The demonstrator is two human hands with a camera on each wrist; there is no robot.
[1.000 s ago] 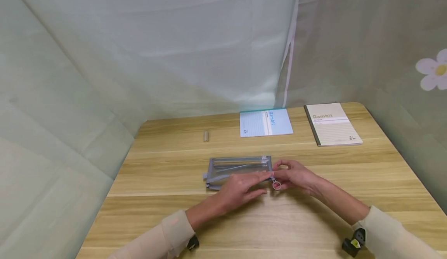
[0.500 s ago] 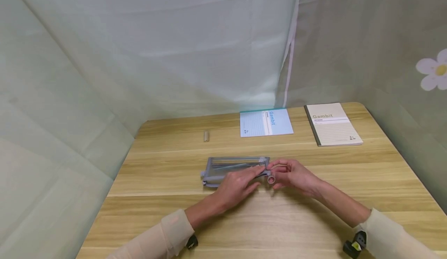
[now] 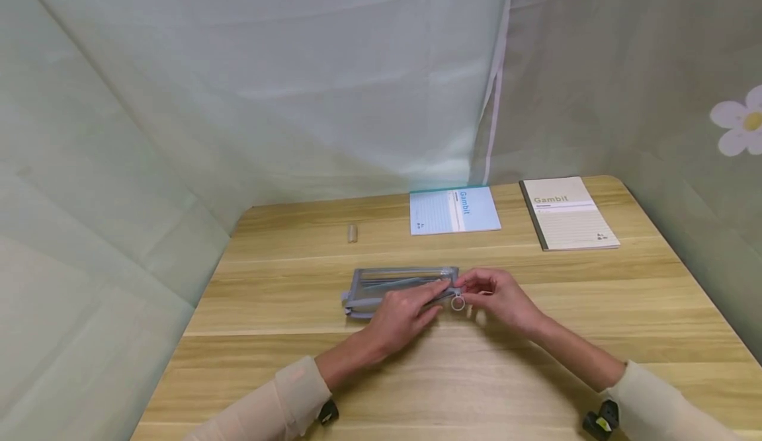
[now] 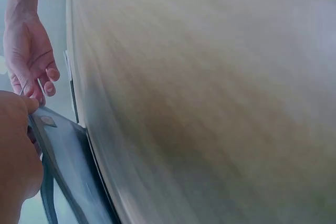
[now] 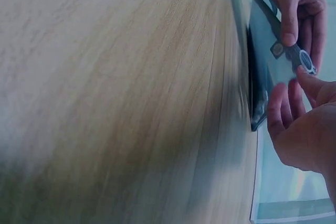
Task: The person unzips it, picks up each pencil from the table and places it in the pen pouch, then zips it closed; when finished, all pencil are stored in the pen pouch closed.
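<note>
1. Now I count one grey pencil pouch [image 3: 400, 287], two notebooks, one small cap on the table [image 3: 286, 262].
2. My left hand [image 3: 405, 315] pins the pouch's right end; my right hand [image 3: 497, 295] pinches its zipper ring [image 3: 457, 303].

A light wooden tabletop [image 3: 286, 388] fills the lower half of the frame. On it lie a grey zip pouch [image 3: 389, 285] at centre, a small cylinder [image 3: 352, 233] toward upper left, a blue notebook [image 3: 454, 210] and a beige notebook [image 3: 567, 213] at upper right.
</note>
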